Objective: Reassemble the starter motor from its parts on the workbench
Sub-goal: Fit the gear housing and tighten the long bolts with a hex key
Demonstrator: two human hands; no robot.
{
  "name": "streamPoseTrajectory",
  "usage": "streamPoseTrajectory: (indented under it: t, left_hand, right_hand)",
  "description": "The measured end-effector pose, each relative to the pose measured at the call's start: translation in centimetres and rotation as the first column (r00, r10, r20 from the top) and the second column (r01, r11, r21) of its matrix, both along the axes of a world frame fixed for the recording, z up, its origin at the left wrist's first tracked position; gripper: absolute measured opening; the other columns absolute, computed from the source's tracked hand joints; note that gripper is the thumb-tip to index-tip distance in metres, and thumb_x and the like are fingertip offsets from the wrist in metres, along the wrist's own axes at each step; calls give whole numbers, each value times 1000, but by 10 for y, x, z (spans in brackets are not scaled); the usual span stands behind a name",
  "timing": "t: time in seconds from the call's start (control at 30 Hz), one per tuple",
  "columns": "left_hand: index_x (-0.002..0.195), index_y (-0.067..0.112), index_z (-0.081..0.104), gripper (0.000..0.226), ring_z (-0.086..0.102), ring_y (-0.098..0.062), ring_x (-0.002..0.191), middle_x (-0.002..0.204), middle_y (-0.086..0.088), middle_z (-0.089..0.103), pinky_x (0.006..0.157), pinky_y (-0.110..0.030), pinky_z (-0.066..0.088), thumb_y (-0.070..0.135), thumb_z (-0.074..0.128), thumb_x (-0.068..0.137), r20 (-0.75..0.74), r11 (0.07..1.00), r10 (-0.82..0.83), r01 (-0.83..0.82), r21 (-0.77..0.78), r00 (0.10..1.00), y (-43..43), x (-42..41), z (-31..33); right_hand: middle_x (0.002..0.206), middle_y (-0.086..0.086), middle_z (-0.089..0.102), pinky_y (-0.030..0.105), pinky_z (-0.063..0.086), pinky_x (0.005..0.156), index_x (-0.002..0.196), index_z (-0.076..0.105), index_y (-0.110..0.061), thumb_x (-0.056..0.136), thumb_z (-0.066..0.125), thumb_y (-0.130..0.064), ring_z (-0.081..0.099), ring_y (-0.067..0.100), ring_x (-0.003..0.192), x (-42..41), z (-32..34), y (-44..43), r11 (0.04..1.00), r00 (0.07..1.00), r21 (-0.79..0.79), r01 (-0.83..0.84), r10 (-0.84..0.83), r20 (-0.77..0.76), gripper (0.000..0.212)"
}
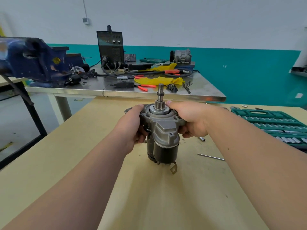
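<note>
Starter motor (163,130) upright, left hand (132,125) and right hand (191,120) curl fingers round it; socket set (272,123), rod (211,157) nearby

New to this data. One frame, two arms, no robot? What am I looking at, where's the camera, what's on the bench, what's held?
There is no robot here. A person works bare-handed, and the single picture comes from a wide-angle camera on their head, looking forward and down, so the arms enter from the bottom. The left hand and right hand grip the grey upper housing of a starter motor, one on each side. It stands upright over the tan workbench, its toothed shaft pointing up. On the bench to the right lie an open green socket set, a thin metal rod and a small loose socket. Behind is a steel table with a blue vise and a black machine with knobs and cables.
</note>
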State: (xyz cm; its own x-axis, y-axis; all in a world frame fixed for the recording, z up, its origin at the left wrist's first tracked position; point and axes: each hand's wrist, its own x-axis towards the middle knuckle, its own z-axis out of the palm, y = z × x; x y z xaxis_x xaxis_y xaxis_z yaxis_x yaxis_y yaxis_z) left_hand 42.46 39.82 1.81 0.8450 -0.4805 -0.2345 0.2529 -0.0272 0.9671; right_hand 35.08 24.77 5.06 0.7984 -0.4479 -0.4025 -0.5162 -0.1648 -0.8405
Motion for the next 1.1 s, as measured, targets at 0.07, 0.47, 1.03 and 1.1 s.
streamPoseTrajectory:
  t: [0.07, 0.47, 1.03, 1.1]
  left_hand:
    - [95, 17, 66, 44, 50, -16, 47, 62, -2, 57, 46, -24, 43, 57, 50, 88, -21, 998, 53, -52, 17, 998, -2, -3, 0]
    - [117, 26, 70, 69, 64, -20, 115, 118, -2, 72, 108, -46, 39, 69, 47, 70, 183, 957, -96, 142, -253, 978, -14, -18, -31]
    - [105, 32, 61, 41, 56, -6, 90, 98, 9, 65, 67, -29, 38, 58, 45, 78, 155, 953, 264, -232, -196, 952, -27, -32, -36]
    - [113, 32, 58, 64, 54, -5, 92, 103, 10, 63, 72, -32, 37, 67, 44, 61, 131, 951, 275, -249, -184, 953, -28, -31, -37]
  right_hand:
    - [57, 1, 51, 31, 29, 58, 63, 54, -24, 93, 41, -65, 36, 14, 39, 1, 1, -2, 1000, 1000, -15, -7, 7, -5, 53]
    - [89, 1, 75, 33, 51, 74, 84, 69, -23, 91, 52, -60, 69, 19, 74, 15, -1, -23, 997, 997, -1, -80, 80, 15, 42]
    - [72, 5, 70, 31, 47, 61, 91, 68, -10, 95, 55, -32, 55, 18, 57, -17, -20, -95, 883, 892, -230, 409, -333, 306, 26]
    - [74, 2, 69, 28, 46, 59, 83, 68, -13, 95, 53, -20, 57, 16, 60, -46, -50, -107, 823, 946, -467, 324, -276, 170, 20]
